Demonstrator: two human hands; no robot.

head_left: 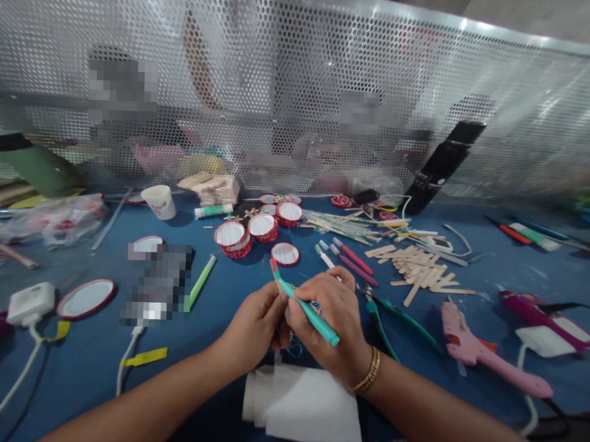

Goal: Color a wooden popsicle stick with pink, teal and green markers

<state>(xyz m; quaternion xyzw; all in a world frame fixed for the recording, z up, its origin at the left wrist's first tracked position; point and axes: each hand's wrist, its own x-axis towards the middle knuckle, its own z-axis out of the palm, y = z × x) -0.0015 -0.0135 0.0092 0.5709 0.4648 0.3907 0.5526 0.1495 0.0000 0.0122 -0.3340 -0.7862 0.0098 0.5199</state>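
Note:
Near the middle of the blue table, my left hand pinches a small wooden stick whose tip is coloured red, with green below it. My right hand is closed around a green marker, its front end against the stick; the exact contact is partly hidden by my fingers. Just beyond my hands lies a round red-rimmed lid. Folded white paper lies below my wrists. Beside my right hand are several markers and green-handled pliers.
Stacked red-rimmed lids stand at the centre back, near a paper cup. Loose wooden sticks and a pink glue gun lie to the right. On the left is a phone on a cable. A perforated metal screen bounds the back.

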